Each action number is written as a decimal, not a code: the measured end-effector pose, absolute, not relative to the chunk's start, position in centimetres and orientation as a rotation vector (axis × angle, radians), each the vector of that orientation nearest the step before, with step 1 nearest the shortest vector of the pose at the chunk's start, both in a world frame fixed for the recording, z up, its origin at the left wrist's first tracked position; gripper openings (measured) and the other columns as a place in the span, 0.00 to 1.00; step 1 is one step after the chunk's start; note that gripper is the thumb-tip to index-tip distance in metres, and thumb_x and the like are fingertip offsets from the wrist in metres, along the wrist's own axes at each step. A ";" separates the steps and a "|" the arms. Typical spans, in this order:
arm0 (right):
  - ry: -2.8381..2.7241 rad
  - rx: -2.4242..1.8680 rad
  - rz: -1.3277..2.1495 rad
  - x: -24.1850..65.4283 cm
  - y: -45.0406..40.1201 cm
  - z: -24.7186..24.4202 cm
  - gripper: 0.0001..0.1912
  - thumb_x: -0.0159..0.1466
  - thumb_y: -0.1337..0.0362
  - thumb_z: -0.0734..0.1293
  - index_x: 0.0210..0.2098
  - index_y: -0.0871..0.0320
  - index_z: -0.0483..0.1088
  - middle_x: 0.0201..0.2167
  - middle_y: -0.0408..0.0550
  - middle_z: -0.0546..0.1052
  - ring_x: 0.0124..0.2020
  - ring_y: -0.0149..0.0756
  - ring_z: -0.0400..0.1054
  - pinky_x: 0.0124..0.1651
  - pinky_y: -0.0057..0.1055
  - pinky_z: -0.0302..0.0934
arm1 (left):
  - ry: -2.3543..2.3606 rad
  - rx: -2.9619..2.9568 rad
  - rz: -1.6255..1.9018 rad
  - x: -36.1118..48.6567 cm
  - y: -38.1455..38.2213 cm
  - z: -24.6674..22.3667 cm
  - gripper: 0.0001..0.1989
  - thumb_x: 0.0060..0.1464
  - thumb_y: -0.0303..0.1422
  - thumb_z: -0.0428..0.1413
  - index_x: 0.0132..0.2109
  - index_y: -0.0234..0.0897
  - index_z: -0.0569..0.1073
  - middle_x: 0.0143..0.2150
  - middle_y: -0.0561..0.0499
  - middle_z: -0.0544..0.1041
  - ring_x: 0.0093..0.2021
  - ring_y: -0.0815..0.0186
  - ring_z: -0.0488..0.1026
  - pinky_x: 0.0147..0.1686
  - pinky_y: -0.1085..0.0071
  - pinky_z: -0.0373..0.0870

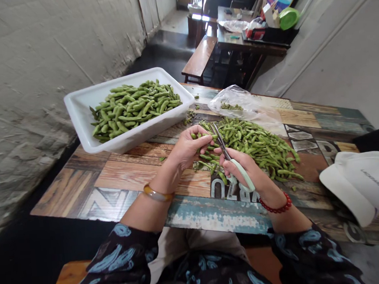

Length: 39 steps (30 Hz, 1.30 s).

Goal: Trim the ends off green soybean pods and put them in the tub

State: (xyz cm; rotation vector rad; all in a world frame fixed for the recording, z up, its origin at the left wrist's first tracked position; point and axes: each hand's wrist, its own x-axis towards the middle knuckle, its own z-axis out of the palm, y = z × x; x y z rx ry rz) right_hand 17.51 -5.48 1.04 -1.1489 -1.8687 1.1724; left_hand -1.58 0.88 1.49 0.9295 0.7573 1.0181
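Green bean pods are pinched in my left hand (191, 145), just left of the scissor blades. My right hand (243, 167) is wrapped round scissors (242, 173) with pale green handles, their blades pointing up and away, slightly apart, beside the pods. Behind and to the right of my hands, a loose pile of green pods (258, 143) spreads over the patterned table (120, 178). At the back left stands a white tray (143, 139) holding many more pods (137, 106).
A clear plastic bag (262, 114) with green scraps lies behind the pile. A white cap (363, 181) sits at the right edge. Small trimmings are scattered near the tray. Farther off are a wooden bench (200, 58) and a cluttered second table (230, 40); a wall (38, 53) runs along the left.
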 end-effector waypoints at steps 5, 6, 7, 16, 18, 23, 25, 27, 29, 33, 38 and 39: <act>-1.855 -1.158 1.176 17.6 -5.5 0.8 0.25 0.69 0.46 0.61 0.54 0.59 0.67 0.33 0.45 0.69 0.27 0.30 0.64 0.30 0.28 0.63 | 0.761 0.931 1.035 -1.6 0.8 1.6 0.17 0.42 0.35 0.68 0.32 0.34 0.68 0.25 0.54 0.77 0.16 0.80 0.60 0.17 0.80 0.53; -1.851 -1.159 1.183 17.6 -5.5 0.8 0.24 0.69 0.46 0.61 0.54 0.59 0.68 0.32 0.44 0.69 0.26 0.30 0.64 0.30 0.28 0.62 | 0.759 0.934 1.037 -1.6 0.8 1.6 0.17 0.42 0.35 0.68 0.32 0.34 0.68 0.25 0.54 0.77 0.16 0.80 0.60 0.17 0.81 0.53; -1.843 -1.161 1.195 17.6 -5.5 0.8 0.24 0.69 0.47 0.61 0.54 0.59 0.68 0.31 0.44 0.69 0.25 0.29 0.63 0.29 0.28 0.62 | 0.757 0.938 1.038 -1.6 0.9 1.6 0.17 0.42 0.35 0.68 0.32 0.34 0.68 0.25 0.53 0.77 0.16 0.80 0.60 0.17 0.81 0.53; -1.786 -1.184 1.223 17.5 -5.6 1.1 0.25 0.69 0.47 0.61 0.55 0.61 0.67 0.31 0.42 0.67 0.22 0.26 0.62 0.26 0.27 0.61 | 0.747 0.929 1.046 -1.7 0.9 1.5 0.17 0.43 0.35 0.68 0.32 0.34 0.68 0.26 0.53 0.78 0.16 0.79 0.61 0.16 0.81 0.52; -1.789 -1.177 1.220 17.5 -5.5 1.1 0.25 0.69 0.47 0.61 0.55 0.60 0.67 0.32 0.43 0.68 0.24 0.27 0.63 0.27 0.27 0.62 | 0.749 0.936 1.060 -1.7 0.9 1.6 0.17 0.43 0.35 0.68 0.32 0.33 0.68 0.26 0.53 0.78 0.16 0.79 0.61 0.16 0.81 0.53; -1.876 -1.126 1.178 17.7 -5.5 1.1 0.25 0.69 0.47 0.61 0.55 0.60 0.66 0.36 0.47 0.68 0.30 0.30 0.65 0.31 0.28 0.63 | 0.759 0.948 1.077 -1.6 1.0 1.6 0.17 0.43 0.36 0.68 0.31 0.34 0.68 0.25 0.53 0.77 0.16 0.79 0.61 0.17 0.81 0.54; -1.894 -1.122 1.175 17.7 -5.4 1.1 0.25 0.69 0.47 0.60 0.55 0.60 0.66 0.36 0.47 0.68 0.30 0.31 0.65 0.32 0.28 0.63 | 0.762 0.956 1.077 -1.6 0.9 1.6 0.16 0.43 0.36 0.68 0.31 0.34 0.68 0.25 0.53 0.77 0.16 0.79 0.61 0.16 0.81 0.53; -1.898 -1.126 1.174 17.7 -5.4 1.1 0.24 0.69 0.47 0.60 0.54 0.60 0.66 0.36 0.47 0.69 0.31 0.31 0.65 0.32 0.28 0.63 | 0.762 0.956 1.070 -1.6 0.9 1.5 0.16 0.43 0.36 0.67 0.31 0.34 0.68 0.25 0.53 0.77 0.16 0.79 0.61 0.16 0.80 0.52; -1.896 -1.132 1.171 17.6 -5.4 1.1 0.25 0.69 0.47 0.60 0.53 0.60 0.67 0.36 0.47 0.69 0.30 0.31 0.65 0.32 0.28 0.63 | 0.758 0.954 1.063 -1.6 0.9 1.5 0.16 0.43 0.36 0.68 0.31 0.34 0.68 0.25 0.53 0.77 0.16 0.79 0.61 0.16 0.80 0.53; -1.867 -1.138 1.197 17.5 -5.5 1.0 0.23 0.69 0.47 0.61 0.53 0.59 0.67 0.34 0.45 0.68 0.27 0.29 0.64 0.30 0.28 0.63 | 0.757 0.958 1.068 -1.5 0.8 1.6 0.16 0.43 0.35 0.68 0.31 0.33 0.68 0.24 0.53 0.76 0.16 0.79 0.61 0.16 0.81 0.53; -1.810 -1.156 1.248 17.5 -5.6 0.8 0.22 0.69 0.48 0.61 0.53 0.58 0.67 0.33 0.42 0.66 0.24 0.27 0.63 0.28 0.27 0.62 | 0.764 0.950 1.054 -1.5 0.7 1.7 0.16 0.43 0.35 0.68 0.32 0.34 0.68 0.25 0.54 0.77 0.16 0.79 0.61 0.16 0.81 0.54; -1.808 -1.153 1.244 17.6 -5.6 0.8 0.22 0.69 0.49 0.61 0.53 0.58 0.67 0.33 0.42 0.66 0.25 0.27 0.63 0.29 0.27 0.62 | 0.765 0.952 1.054 -1.5 0.7 1.7 0.16 0.43 0.36 0.68 0.32 0.34 0.68 0.25 0.53 0.77 0.16 0.79 0.61 0.16 0.81 0.54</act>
